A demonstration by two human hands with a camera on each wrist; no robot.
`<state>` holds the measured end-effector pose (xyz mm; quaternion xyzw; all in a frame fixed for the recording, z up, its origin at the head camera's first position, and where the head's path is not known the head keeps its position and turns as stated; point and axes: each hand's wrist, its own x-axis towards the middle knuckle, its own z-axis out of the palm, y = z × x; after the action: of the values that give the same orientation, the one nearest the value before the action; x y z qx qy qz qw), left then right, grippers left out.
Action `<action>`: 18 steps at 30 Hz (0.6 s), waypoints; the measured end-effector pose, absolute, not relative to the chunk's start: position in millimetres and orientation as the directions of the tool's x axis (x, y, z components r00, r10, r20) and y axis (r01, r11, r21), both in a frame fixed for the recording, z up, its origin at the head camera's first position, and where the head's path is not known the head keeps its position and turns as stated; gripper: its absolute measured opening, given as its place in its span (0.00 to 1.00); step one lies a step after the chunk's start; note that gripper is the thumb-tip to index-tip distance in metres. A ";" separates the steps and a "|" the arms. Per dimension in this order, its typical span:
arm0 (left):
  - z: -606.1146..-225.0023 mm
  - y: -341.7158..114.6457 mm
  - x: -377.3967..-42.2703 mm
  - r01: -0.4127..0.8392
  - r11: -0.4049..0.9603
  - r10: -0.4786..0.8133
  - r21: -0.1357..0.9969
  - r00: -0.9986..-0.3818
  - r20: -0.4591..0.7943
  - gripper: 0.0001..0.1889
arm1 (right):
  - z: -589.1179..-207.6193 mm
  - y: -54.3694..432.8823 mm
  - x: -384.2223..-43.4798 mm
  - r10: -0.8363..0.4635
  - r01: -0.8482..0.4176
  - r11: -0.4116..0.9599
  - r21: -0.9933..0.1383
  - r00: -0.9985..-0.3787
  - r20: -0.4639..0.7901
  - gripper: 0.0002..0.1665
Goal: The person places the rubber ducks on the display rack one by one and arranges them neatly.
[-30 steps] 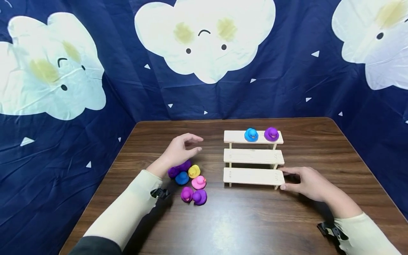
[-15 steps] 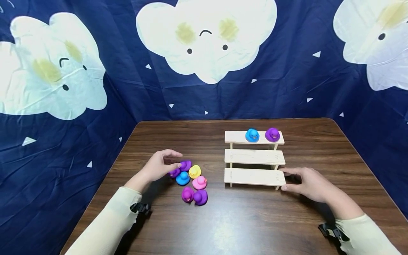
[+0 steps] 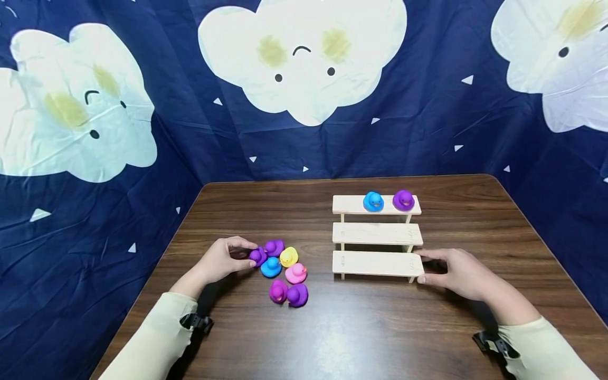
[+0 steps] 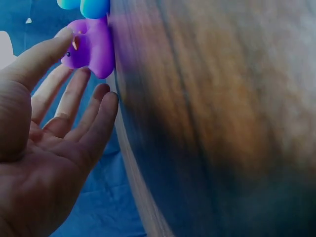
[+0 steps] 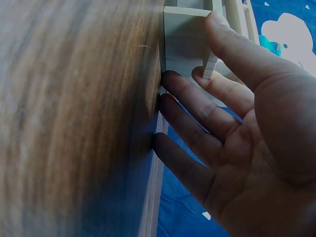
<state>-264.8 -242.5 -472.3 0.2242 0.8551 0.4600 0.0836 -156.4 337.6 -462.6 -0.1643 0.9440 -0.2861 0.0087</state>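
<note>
My left hand (image 3: 220, 262) is at the left of a cluster of rubber ducks, pinching a purple duck (image 3: 257, 256) between thumb and fingertips. In the left wrist view the thumb lies on one side of that purple duck (image 4: 91, 47), with fingertips at its other side. My right hand (image 3: 458, 272) grips the right end of the lowest step of a three-step wooden stand (image 3: 375, 263); the right wrist view shows the thumb and index finger at the board's (image 5: 211, 44) end. On the top step sit a blue duck (image 3: 373, 201) and a purple duck (image 3: 404, 200).
Beside the held duck lie another purple duck (image 3: 274, 248), a blue duck (image 3: 271, 267), a yellow duck (image 3: 288, 257) and a pink duck (image 3: 296, 273). Nearer are a magenta duck (image 3: 278, 291) and a purple duck (image 3: 297, 295). A dark blue cloud-print curtain (image 3: 285, 142) surrounds the wooden table (image 3: 361, 338).
My left hand has drawn back from beyond the ducks, moving left and nearer, and its fingertips have come onto the leftmost purple duck. The right hand stays on the stand.
</note>
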 end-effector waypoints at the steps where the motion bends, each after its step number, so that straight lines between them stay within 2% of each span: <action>1: -472.5 -242.6 -264.7 0.308 0.479 0.463 0.822 -0.884 0.061 0.21 | -462.7 337.5 -156.5 -0.315 -0.305 0.782 -0.543 -0.946 0.077 0.38; 18: -474.8 -243.5 -265.2 0.350 0.553 0.463 0.756 -0.884 0.071 0.16 | -462.8 337.4 -156.9 -0.320 -0.306 0.780 -0.546 -0.945 0.072 0.37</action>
<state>-265.2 -243.5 -474.8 0.2313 0.8785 0.4125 0.0683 -156.9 337.4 -462.8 -0.1658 0.9434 -0.2871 0.0123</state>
